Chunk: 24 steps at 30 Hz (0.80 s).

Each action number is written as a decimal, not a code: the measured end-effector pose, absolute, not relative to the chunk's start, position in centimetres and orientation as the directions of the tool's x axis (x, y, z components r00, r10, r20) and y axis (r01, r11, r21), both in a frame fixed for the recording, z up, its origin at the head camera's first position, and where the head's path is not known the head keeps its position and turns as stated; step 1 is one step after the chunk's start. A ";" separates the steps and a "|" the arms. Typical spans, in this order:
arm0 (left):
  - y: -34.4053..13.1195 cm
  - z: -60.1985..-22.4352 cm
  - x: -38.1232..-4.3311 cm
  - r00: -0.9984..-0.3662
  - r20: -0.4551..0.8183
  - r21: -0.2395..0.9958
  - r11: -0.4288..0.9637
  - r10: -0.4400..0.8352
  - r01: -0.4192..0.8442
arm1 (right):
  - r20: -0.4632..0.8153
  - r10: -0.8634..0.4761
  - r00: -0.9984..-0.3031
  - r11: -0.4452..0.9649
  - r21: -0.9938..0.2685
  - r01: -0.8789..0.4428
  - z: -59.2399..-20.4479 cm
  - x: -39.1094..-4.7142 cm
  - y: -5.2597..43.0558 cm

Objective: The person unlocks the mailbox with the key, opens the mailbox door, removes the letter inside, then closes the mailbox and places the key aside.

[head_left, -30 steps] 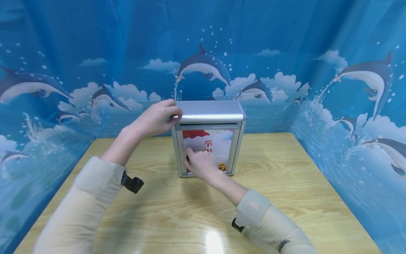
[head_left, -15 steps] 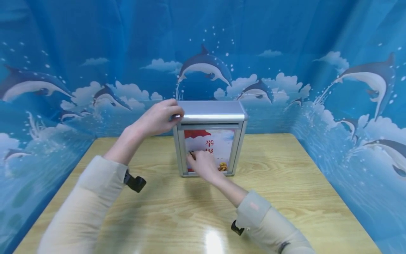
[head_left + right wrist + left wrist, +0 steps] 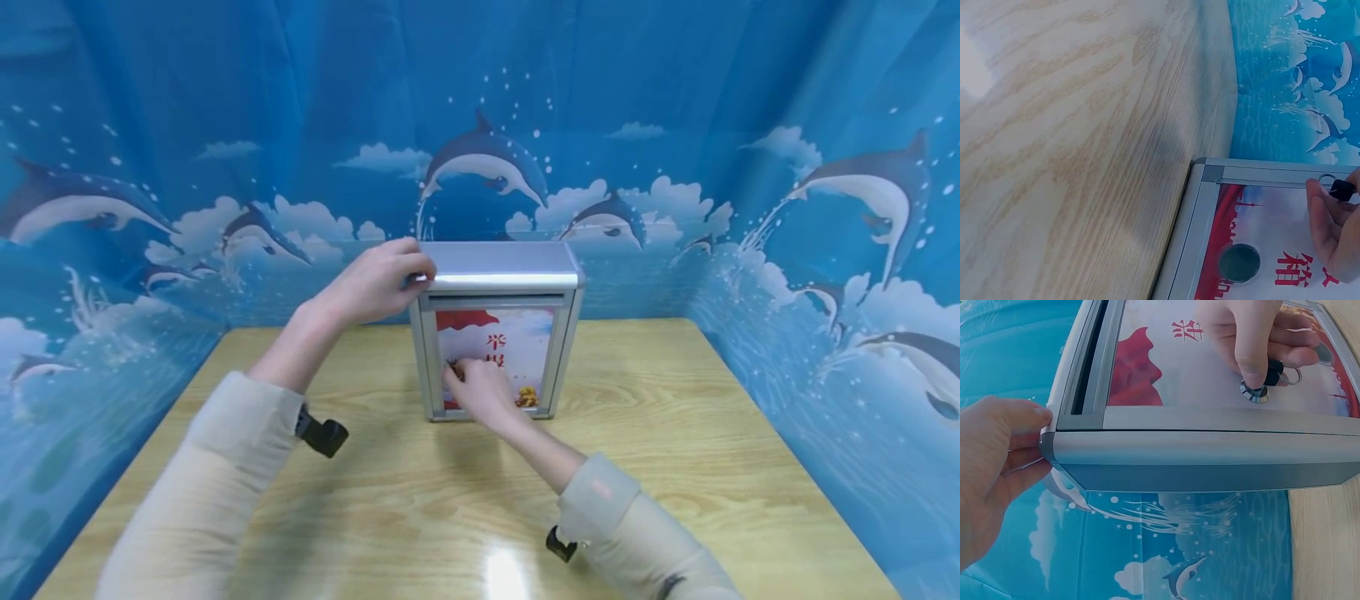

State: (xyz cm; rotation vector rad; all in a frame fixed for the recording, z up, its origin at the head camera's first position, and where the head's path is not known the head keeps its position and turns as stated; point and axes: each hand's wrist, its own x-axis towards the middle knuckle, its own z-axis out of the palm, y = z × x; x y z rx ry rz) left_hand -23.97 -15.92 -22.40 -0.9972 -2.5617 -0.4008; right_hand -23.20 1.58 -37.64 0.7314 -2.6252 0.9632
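A silver metal letter box with a printed front panel stands upright on the table. My left hand grips its upper left corner, thumb and fingers around the edge, also seen in the left wrist view. My right hand is at the left side of the front panel. There it pinches a black-headed key at the round metal lock; the blade is hidden. From the key hangs a thin ring.
Below the box's top runs a dark slot. A round dark disc sits low on the panel. The wood-grain table spreads in front, with a blue dolphin-print curtain around the back and sides.
My right hand has twisted at the lock, its fingers now lower and more closed on the key than a second ago. The left hand stays on the box corner.
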 end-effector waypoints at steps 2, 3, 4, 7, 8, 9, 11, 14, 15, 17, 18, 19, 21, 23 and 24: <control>-16.0 -22.4 -23.9 -0.688 0.433 0.135 0.713 0.583 0.688 | 0.400 -0.381 -0.834 0.663 -0.510 -0.548 -37.6 -23.1 1.6; -16.1 -22.3 -23.9 -0.690 0.435 0.137 0.715 0.579 0.686 | 0.399 -0.388 -0.831 0.664 -0.504 -0.553 -37.6 -23.1 1.6; -16.1 -22.3 -23.9 -0.692 0.436 0.140 0.717 0.575 0.683 | 0.397 -0.397 -0.828 0.663 -0.500 -0.557 -37.5 -23.0 1.6; -16.3 -22.2 -23.8 -0.698 0.437 0.150 0.720 0.567 0.678 | 0.369 -0.426 -0.826 0.652 -0.508 -0.563 -37.3 -22.9 1.8; -16.3 -22.2 -23.8 -0.698 0.438 0.153 0.718 0.566 0.679 | 0.355 -0.433 -0.829 0.645 -0.519 -0.560 -37.2 -22.8 1.9; -16.3 -22.2 -23.8 -0.697 0.438 0.156 0.716 0.568 0.681 | 0.342 -0.441 -0.830 0.639 -0.530 -0.558 -37.2 -22.8 2.0; -16.3 -22.2 -23.9 -0.698 0.433 0.165 0.711 0.571 0.684 | 0.314 -0.461 -0.830 0.618 -0.557 -0.555 -37.1 -22.6 2.3; -16.2 -22.3 -23.9 -0.704 0.422 0.178 0.709 0.571 0.682 | 0.250 -0.492 -0.834 0.581 -0.618 -0.529 -37.2 -22.3 3.0; -16.1 -22.3 -23.9 -0.708 0.418 0.183 0.711 0.569 0.679 | 0.226 -0.504 -0.834 0.568 -0.641 -0.516 -37.2 -22.2 3.2; -16.1 -22.4 -23.8 -0.712 0.415 0.189 0.712 0.566 0.677 | 0.179 -0.521 -0.835 0.548 -0.680 -0.488 -37.2 -22.0 3.6; -16.1 -22.5 -23.8 -0.713 0.416 0.192 0.712 0.565 0.676 | 0.156 -0.528 -0.835 0.539 -0.698 -0.472 -37.2 -21.9 3.8; -16.1 -22.5 -23.8 -0.712 0.417 0.192 0.711 0.565 0.676 | 0.139 -0.534 -0.834 0.532 -0.712 -0.459 -37.2 -21.8 3.9; -16.1 -22.5 -23.8 -0.708 0.421 0.189 0.708 0.567 0.680 | 0.121 -0.545 -0.830 0.531 -0.716 -0.453 -37.1 -21.6 4.1; -16.1 -22.5 -23.8 -0.702 0.426 0.184 0.705 0.571 0.685 | 0.115 -0.556 -0.823 0.538 -0.705 -0.462 -36.9 -21.3 4.3; -16.1 -22.5 -23.8 -0.699 0.428 0.182 0.703 0.573 0.687 | 0.113 -0.561 -0.820 0.540 -0.701 -0.466 -36.8 -21.2 4.5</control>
